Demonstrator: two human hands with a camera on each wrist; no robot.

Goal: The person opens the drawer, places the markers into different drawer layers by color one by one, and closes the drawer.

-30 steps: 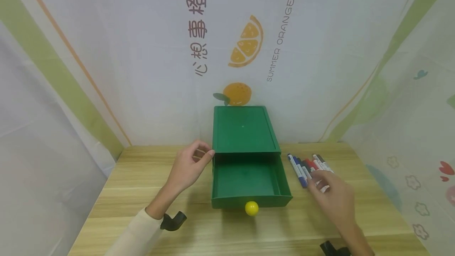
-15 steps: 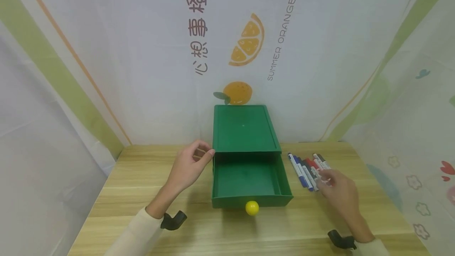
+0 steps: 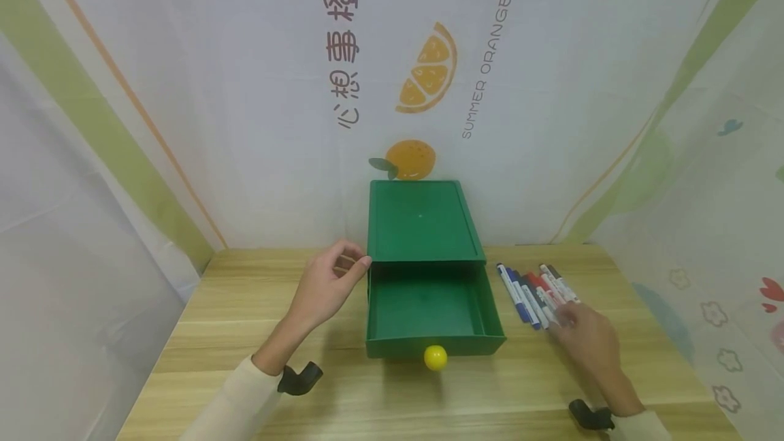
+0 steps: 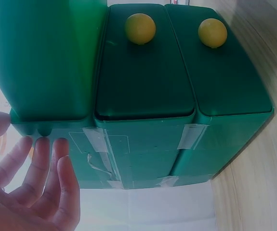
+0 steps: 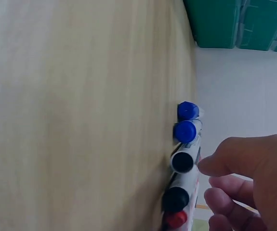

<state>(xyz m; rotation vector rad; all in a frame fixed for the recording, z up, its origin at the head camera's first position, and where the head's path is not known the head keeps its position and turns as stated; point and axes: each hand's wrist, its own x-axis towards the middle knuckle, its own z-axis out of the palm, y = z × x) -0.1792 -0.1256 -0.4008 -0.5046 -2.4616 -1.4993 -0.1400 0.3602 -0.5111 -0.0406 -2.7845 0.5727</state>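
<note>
A green drawer cabinet [image 3: 422,223] has its top drawer [image 3: 392,347] pulled out, bare inside, with a round yellow knob [image 3: 435,357] on the front. My left hand [image 3: 324,284] touches the cabinet's left upper front edge. In the left wrist view, that hand's fingers are fairly straight against the side wall. To the right lies a row of whiteboard markers [image 3: 516,295] with blue, black and red caps. My right hand [image 3: 588,342] is at their near ends, fingers loosely bent. In the right wrist view, its thumb is beside a black-capped marker [image 5: 182,162]; no marker is visibly pinched.
Two lower drawers, each with a yellow knob [image 4: 140,29], are closed in the left wrist view. The wooden table [image 3: 245,332] runs to a white printed curtain [image 3: 275,121] behind the cabinet and at both sides.
My right hand has moved slightly right and nearer to me, uncovering more of the marker row. The left hand, cabinet and pulled-out drawer have stayed in place.
</note>
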